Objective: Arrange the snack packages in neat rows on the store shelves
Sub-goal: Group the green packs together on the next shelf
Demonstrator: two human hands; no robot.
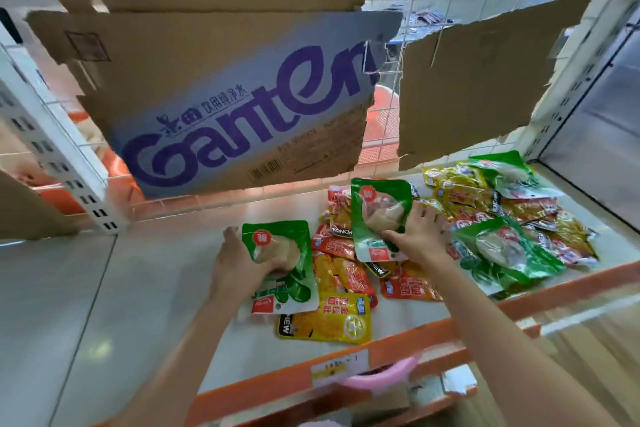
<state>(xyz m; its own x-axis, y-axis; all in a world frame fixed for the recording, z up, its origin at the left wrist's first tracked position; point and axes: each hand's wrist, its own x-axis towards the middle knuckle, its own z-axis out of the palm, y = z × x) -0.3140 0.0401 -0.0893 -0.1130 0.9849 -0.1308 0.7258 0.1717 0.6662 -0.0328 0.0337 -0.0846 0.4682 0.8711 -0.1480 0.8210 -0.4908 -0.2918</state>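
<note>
My left hand (239, 265) grips a green snack pouch (287, 253) at its left edge, holding it over the white shelf (156, 270). My right hand (420, 234) grips a second green pouch (375, 215), tilted up above a loose pile of red and yellow packets (349, 274). A yellow packet (329, 321) lies near the shelf's front edge. More green pouches (502, 250) and yellow packets (460, 191) lie heaped at the right end of the shelf.
A torn cardboard sheet printed "Ganten" (221, 104) hangs against the wire back panel, with another brown cardboard piece (478, 80) to its right. The shelf has an orange front rail (433, 333) with a price label (341, 366). A white perforated upright (59, 156) stands at left.
</note>
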